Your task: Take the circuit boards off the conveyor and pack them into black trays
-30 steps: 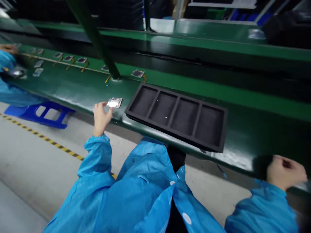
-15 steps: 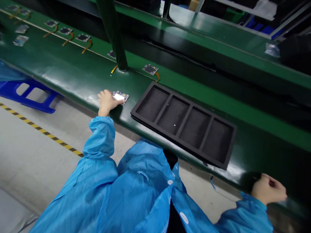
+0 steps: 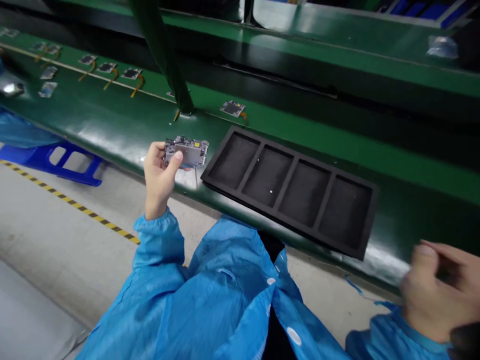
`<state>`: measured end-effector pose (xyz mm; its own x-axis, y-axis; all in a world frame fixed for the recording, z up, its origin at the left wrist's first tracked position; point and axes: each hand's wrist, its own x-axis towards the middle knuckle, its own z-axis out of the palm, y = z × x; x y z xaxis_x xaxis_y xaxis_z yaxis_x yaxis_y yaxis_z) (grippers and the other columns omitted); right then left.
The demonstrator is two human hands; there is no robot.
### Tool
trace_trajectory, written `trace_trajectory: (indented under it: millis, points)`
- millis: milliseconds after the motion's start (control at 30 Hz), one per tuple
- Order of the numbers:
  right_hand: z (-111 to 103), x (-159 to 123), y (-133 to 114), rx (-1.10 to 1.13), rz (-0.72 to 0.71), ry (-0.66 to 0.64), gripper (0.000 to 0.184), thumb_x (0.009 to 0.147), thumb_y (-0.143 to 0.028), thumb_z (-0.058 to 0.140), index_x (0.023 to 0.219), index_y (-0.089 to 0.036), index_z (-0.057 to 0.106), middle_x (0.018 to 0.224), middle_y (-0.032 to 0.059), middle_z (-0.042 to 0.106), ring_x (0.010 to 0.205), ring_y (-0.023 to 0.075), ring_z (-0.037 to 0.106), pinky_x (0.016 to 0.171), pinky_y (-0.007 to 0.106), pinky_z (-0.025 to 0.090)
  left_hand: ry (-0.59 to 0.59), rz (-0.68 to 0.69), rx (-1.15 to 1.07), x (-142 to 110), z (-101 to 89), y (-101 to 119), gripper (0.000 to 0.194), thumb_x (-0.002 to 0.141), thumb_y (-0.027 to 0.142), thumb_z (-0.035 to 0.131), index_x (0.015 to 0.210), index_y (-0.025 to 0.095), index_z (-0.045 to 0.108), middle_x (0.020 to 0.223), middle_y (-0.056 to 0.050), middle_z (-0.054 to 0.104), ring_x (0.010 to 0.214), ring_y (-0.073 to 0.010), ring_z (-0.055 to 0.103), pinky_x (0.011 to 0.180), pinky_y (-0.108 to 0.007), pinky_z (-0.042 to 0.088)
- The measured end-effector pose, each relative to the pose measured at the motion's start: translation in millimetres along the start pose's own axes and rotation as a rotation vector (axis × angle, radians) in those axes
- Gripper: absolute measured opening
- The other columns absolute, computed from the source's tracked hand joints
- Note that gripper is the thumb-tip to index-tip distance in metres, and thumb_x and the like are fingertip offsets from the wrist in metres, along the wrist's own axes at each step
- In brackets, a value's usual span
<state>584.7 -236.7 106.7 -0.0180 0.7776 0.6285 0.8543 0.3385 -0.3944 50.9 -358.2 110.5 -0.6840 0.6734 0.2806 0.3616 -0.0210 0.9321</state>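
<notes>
My left hand [image 3: 160, 167] grips a circuit board [image 3: 192, 154] by its left end, thumb on the flat silver plate on its face. The board is lifted above the green bench, just left of a black foam tray [image 3: 242, 188]. The tray has a row of wide compartments, with a tiny pale speck [image 3: 271, 191] in one of them. At the lower right, my right hand [image 3: 437, 285] is closed, thumb and finger pressed together at the tips. What it pinches, if anything, cannot be made out.
Another board with an orange ribbon cable [image 3: 232, 108] lies behind the tray. Several similar boards [image 3: 132, 74] line the bench at the left. A green-wrapped post [image 3: 168, 65] rises from the bench. A blue plastic stool [image 3: 67, 162] stands at the left, and a clear bag [image 3: 442, 46] lies at the back right.
My left hand has raised the circuit board off the bench and tilted its face towards me. My right hand has moved closer and further right, still closed. The view has shifted slightly.
</notes>
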Motion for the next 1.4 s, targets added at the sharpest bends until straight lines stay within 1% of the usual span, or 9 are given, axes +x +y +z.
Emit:
trace_trajectory:
  millis: [100, 167, 300, 500, 700, 833, 1033, 1233, 1400]
  points:
    - [2, -11, -81, 0.256, -0.129, -0.116, 0.01, 0.091, -0.034, 0.072, 0.083, -0.027, 0.072, 0.08, 0.0078, 0.077, 0.073, 0.0293, 0.074, 0.066, 0.045, 0.057, -0.164, 0.024, -0.241, -39, 36.2, 39, 0.039, 0.093, 0.052, 0.082, 0.104, 0.025, 0.055, 0.095, -0.001, 0.064, 0.075, -0.016, 0.068, 0.068, -0.031, 0.066]
    - [9, -18, -120, 0.533, -0.057, -0.288, 0.01, 0.098, -0.032, 0.07, 0.096, -0.025, 0.077, 0.091, 0.0081, 0.08, 0.081, 0.0259, 0.077, 0.072, 0.041, 0.062, -0.335, 0.0, -0.373, -66, 67.2, 55, 0.039, 0.093, 0.049, 0.083, 0.104, 0.025, 0.054, 0.093, 0.001, 0.062, 0.071, -0.0135, 0.065, 0.068, -0.03, 0.066]
    - [23, -28, -144, 0.841, 0.214, -0.611, 0.03, 0.1, -0.053, 0.073, 0.109, -0.024, 0.077, 0.094, 0.006, 0.08, 0.078, 0.0212, 0.076, 0.071, 0.035, 0.065, -0.639, -0.081, -0.539, -108, 122.8, 68, 0.035, 0.097, 0.046, 0.08, 0.102, 0.026, 0.052, 0.1, -0.001, 0.062, 0.075, -0.0129, 0.065, 0.069, -0.028, 0.066]
    - [19, -34, -116, 0.854, 0.454, -0.609, 0.05, 0.09, -0.071, 0.078, 0.077, -0.023, 0.072, 0.071, 0.0025, 0.073, 0.065, 0.0196, 0.068, 0.062, 0.033, 0.06, -0.848, -0.134, -0.477, -118, 165.1, 68, 0.034, 0.097, 0.055, 0.076, 0.102, 0.027, 0.057, 0.109, -0.006, 0.065, 0.089, -0.0199, 0.069, 0.077, -0.033, 0.065]
    - [29, -22, -77, 0.868, 0.57, -0.586, 0.055, 0.083, -0.074, 0.082, 0.072, -0.022, 0.07, 0.064, 0.0022, 0.07, 0.057, 0.0174, 0.064, 0.057, 0.031, 0.056, -1.016, -0.187, -0.398, -102, 221.0, 67, 0.04, 0.089, 0.052, 0.085, 0.104, 0.023, 0.063, 0.101, -0.006, 0.071, 0.093, -0.0232, 0.071, 0.083, -0.033, 0.061]
    - [42, -11, -42, 0.68, 0.493, -0.474, 0.052, 0.089, -0.074, 0.076, 0.094, -0.023, 0.072, 0.077, 0.0023, 0.072, 0.06, 0.0159, 0.061, 0.057, 0.03, 0.054, -1.022, -0.303, -0.424, -99, 281.0, 66, 0.032, 0.089, 0.035, 0.087, 0.101, 0.019, 0.062, 0.099, -0.005, 0.073, 0.09, -0.0204, 0.072, 0.082, -0.031, 0.063]
    - [64, -4, 1, 0.257, 0.176, -0.309, 0.043, 0.096, -0.052, 0.073, 0.129, -0.025, 0.068, 0.125, 0.012, 0.068, 0.097, 0.0255, 0.066, 0.079, 0.04, 0.06, -0.983, -0.496, -0.333, -92, 345.3, 70, 0.029, 0.089, 0.012, 0.083, 0.108, 0.016, 0.062, 0.116, -0.012, 0.074, 0.094, -0.0222, 0.078, 0.086, -0.038, 0.068]
    - [89, -1, 20, 0.121, -0.018, -0.363, 0.027, 0.096, -0.032, 0.067, 0.122, -0.026, 0.07, 0.122, 0.0133, 0.066, 0.119, 0.0362, 0.06, 0.106, 0.058, 0.051, -1.189, -0.553, -0.227, -82, 360.2, 77, 0.029, 0.097, 0.014, 0.079, 0.118, 0.017, 0.06, 0.108, -0.012, 0.077, 0.082, -0.0163, 0.079, 0.082, -0.03, 0.068]
    - [96, -4, 24, 0.08, -0.059, -0.346, 0.022, 0.096, -0.028, 0.067, 0.117, -0.026, 0.073, 0.119, 0.0124, 0.066, 0.118, 0.037, 0.058, 0.109, 0.064, 0.045, -1.335, -0.395, -0.097, -63, 331.4, 78, 0.063, 0.094, 0.029, 0.085, 0.146, 0.02, 0.051, 0.098, -0.005, 0.077, 0.066, -0.0128, 0.075, 0.076, -0.025, 0.065]
